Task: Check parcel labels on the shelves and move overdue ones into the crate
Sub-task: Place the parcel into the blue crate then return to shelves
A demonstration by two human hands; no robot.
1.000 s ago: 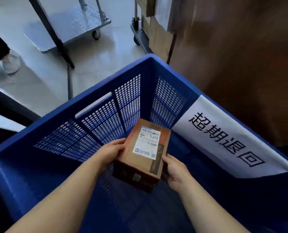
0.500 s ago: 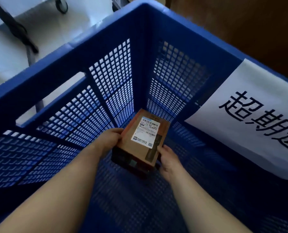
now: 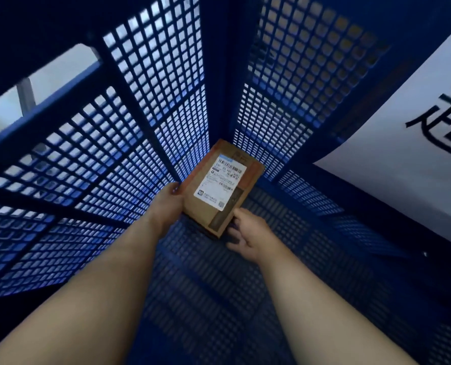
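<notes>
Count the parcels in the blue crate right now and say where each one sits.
1. The cardboard parcel is down in the far corner of the blue crate, label up, between the left hand and right hand. The arms hide part of the floor.

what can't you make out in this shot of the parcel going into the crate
Head view only:
- Shipping label text: too small and blurred to read, so no date shows.
- Paper sign: cut off by the right edge; only part of one character shows.
- Parcel underside: hidden, so whether it touches the crate floor is unclear.
- Left hand and right hand fingertips: hidden behind the parcel.
</notes>
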